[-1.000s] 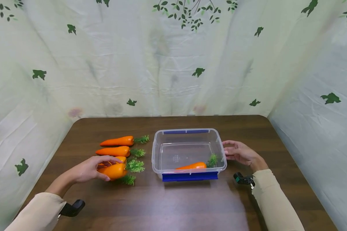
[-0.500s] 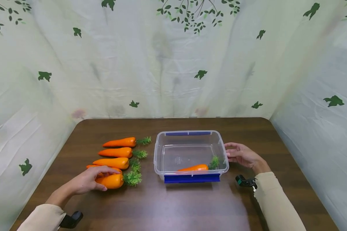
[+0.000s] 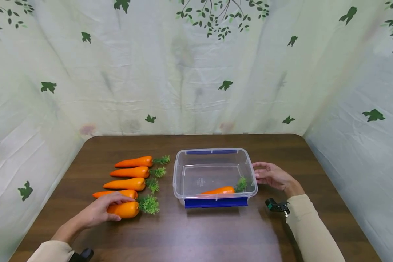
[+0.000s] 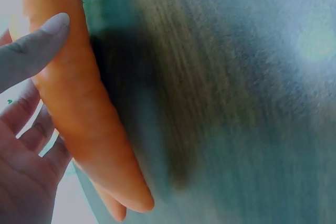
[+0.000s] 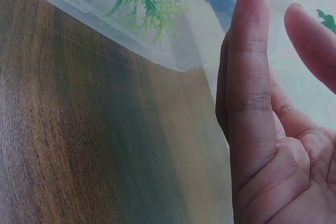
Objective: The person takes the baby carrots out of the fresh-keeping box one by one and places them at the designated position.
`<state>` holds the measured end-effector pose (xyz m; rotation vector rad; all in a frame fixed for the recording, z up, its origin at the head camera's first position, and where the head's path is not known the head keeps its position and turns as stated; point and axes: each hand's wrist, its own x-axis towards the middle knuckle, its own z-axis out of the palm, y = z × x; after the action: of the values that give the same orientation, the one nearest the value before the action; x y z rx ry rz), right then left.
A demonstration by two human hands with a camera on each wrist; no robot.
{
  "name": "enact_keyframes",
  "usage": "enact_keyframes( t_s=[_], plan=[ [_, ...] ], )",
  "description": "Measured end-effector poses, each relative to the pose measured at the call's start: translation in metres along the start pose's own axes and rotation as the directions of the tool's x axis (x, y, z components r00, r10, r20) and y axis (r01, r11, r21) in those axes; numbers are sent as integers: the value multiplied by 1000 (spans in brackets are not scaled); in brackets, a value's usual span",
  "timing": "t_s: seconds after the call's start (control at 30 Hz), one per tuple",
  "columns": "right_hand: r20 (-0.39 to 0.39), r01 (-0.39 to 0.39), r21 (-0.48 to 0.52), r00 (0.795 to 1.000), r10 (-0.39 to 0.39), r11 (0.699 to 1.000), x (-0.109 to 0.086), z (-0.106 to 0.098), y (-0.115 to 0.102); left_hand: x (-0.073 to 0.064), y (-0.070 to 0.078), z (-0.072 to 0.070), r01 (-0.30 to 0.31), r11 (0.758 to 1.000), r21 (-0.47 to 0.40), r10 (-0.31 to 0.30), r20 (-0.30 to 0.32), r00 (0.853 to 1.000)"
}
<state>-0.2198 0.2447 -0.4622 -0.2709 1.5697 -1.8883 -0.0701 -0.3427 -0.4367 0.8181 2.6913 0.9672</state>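
Observation:
My left hand (image 3: 98, 213) holds the nearest orange carrot (image 3: 126, 210) at the front of a row on the left of the table. In the left wrist view its thumb lies along the carrot (image 4: 84, 93) and the fingers are behind it. Green leafy tops (image 3: 149, 204) point right. Just behind it lies another carrot (image 3: 124, 193), partly hidden by the hand. My right hand (image 3: 275, 177) is at the right wall of a clear plastic container (image 3: 196, 174), fingers fairly straight; whether they touch it is hard to tell. One carrot (image 3: 219, 190) lies inside the container.
Several more carrots, such as the farthest one (image 3: 135, 162), lie side by side behind the held one. Blue clips (image 3: 216, 202) hang on the container's near and far sides. A leaf-printed curtain (image 3: 196, 91) surrounds the brown wooden table (image 3: 209, 236).
My left hand has moved toward the table's near edge with the carrot, away from the carrots behind, which now show separately. The right hand and container have stayed put.

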Motion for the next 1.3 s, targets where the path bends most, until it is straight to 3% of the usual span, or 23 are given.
enact_keyframes(
  t_s=[0.23,0.53,0.67,1.0,1.3],
  plan=[
    [8,-1,4,1000,1,1000,0,1,-1,-2,-4,6,-11,999,42,13,-53,999],
    [-3,1,11,1000,-1,1000,-1,1,-2,-1,-3,6,94,996,4,-93,-46,995],
    [6,5,17,1000,-5,1000,-1,2,-2,-1,-4,6,99,995,34,-98,-36,995],
    [1,4,12,1000,-4,1000,-1,3,-2,-6,-9,9,41,988,150,-24,-119,993],
    [11,3,23,1000,-3,1000,0,2,-1,-7,-10,5,-11,984,180,34,-128,991]
  ],
)
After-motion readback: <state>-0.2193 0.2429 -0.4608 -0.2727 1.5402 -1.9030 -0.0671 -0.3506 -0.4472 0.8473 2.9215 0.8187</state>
